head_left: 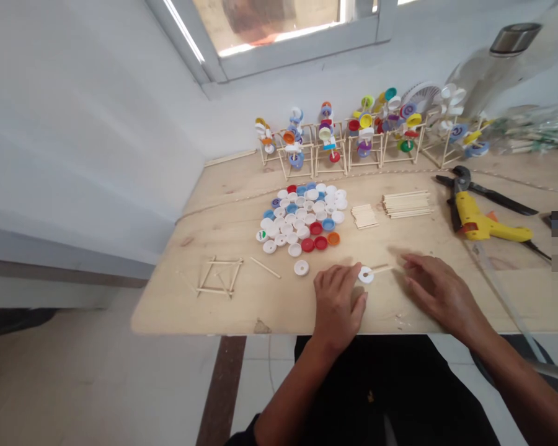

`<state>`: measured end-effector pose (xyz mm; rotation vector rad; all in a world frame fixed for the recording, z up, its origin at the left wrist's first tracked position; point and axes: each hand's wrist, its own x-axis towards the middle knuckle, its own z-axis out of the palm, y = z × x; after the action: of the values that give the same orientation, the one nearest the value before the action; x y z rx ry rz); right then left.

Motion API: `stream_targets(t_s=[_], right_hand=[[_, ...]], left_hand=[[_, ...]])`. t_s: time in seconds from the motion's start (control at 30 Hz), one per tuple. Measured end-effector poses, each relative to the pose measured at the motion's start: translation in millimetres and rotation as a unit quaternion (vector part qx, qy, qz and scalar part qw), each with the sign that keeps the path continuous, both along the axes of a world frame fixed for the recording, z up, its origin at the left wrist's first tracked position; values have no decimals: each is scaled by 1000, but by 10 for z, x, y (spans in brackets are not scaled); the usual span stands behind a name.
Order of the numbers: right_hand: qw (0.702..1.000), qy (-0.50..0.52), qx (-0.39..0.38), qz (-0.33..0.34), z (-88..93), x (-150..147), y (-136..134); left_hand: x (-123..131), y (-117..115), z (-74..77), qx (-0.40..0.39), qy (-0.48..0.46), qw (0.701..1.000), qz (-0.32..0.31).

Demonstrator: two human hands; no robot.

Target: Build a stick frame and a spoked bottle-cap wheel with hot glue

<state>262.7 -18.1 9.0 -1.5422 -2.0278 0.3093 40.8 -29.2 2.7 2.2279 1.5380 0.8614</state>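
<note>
A white bottle cap (366,275) lies on the wooden table in front of me, with a short thin stick (380,269) reaching out from it to the right. My left hand (338,298) is at the cap's left side, its index fingertip at the rim and the thumb apart. To the right of the stick's end, my right hand (439,291) hovers low over the table, fingers apart and holding nothing. Left of my left hand sits a single white cap (301,267). A loose stick (265,267) and a square stick frame (219,277) lie further left.
Many white and coloured caps (302,217) are grouped mid-table. Beside them lie short sticks (364,216) and longer sticks (407,204). A yellow glue gun (486,223) and black-handled pliers (493,195) are at right. Stick frames with cap wheels (330,145) line the wall.
</note>
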Motion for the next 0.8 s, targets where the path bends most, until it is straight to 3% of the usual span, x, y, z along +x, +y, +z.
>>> stream_targets(t_s=[0.1, 0.27, 0.6, 0.8], right_hand=[[1000, 8, 5, -23, 5, -27, -108], [999, -27, 1, 36, -15, -226, -213], [993, -97, 54, 40, -75, -372, -111], [991, -119, 61, 27, -50, -379, -83]], left_hand=[[26, 54, 13, -12, -2, 1000, 15], [104, 103, 31, -9, 23, 999, 35], [142, -138, -1, 7, 14, 996, 88], [134, -69, 23, -9, 9, 997, 82]])
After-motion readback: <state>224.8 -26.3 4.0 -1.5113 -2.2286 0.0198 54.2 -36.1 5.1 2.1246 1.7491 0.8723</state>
